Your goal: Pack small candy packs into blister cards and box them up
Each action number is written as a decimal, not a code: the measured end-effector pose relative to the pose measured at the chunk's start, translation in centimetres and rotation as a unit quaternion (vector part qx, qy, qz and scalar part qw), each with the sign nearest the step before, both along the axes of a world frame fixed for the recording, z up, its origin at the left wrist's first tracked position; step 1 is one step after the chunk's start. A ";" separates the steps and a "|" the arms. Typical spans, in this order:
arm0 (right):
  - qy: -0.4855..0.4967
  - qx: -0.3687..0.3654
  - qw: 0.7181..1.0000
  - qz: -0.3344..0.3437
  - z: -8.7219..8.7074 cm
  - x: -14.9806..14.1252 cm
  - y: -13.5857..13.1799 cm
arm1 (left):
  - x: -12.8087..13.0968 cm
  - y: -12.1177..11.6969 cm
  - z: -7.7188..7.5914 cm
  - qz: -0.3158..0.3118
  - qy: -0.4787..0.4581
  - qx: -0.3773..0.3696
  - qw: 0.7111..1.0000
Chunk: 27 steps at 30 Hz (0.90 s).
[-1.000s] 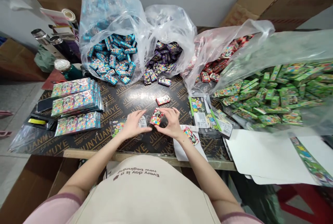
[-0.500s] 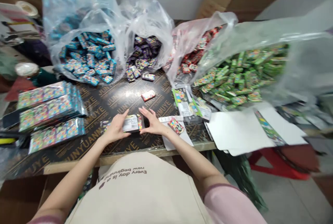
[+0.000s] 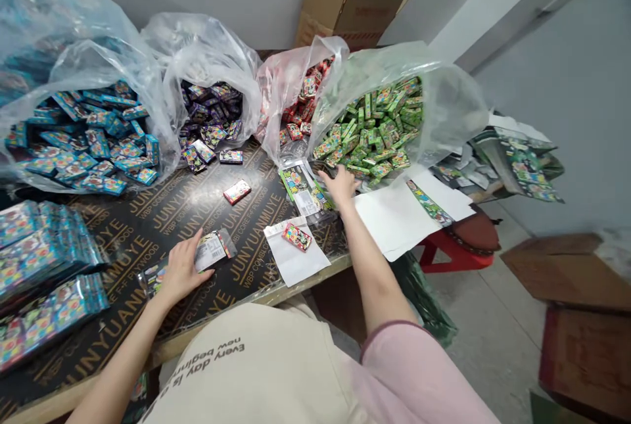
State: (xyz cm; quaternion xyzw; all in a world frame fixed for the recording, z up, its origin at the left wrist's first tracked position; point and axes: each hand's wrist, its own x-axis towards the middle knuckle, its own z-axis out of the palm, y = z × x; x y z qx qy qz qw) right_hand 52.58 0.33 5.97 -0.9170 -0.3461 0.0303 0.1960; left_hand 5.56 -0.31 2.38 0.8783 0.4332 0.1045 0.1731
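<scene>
- L hand [image 3: 185,266]: 1, spread across a clear-wrapped pkt [image 3: 211,252] flat on the table [image 3: 266,177]; my thumb at its near side, fingers at its far side. Gripping or just resting: can't tell.
- R hand [image 3: 340,185]: 1, spread wide, thumb well apart from fingers, at the near edge of the green boxes [image 3: 389,123]; no box seen in it (palm side hidden from me).
- Green boxes: 1 heap, just beyond R hand and to its right, spilling from a clear bag [image 3: 448,92].
- Labelled packs [image 3: 299,187]: just left of R hand.
- White sheets [image 3: 389,227]: right of R hand, nearer me, w/ 1 printed strip [image 3: 428,202] on top.
- White slip [image 3: 300,263]: btwn hands, 1 red box [image 3: 296,237] lying on it.
- Red-sided box [image 3: 237,191]: 1, beyond L hand, to its right.
- Wrapped stacks [image 3: 54,319]: left of L hand.
- Step in hand, I'd judge: R at the green supply, L minding the pkt.
- Next move, I'd say, calls for: a narrow pinch on 1 edge box, clear of the bag film; light pressure from L so the pkt doesn't slide.
</scene>
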 end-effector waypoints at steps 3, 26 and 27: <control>0.011 -0.148 0.988 -0.035 -0.4 4.1 1.3 | 0.2 -0.2 -0.2 0.004 0.001 0.015 1.000; 0.130 0.204 0.763 0.600 3.1 -21.0 -2.2 | 7.6 0.5 5.6 0.199 -0.567 -0.614 0.511; 0.119 0.211 0.779 0.578 2.6 -21.2 -2.2 | 7.5 0.3 5.5 0.196 -0.579 -0.604 0.511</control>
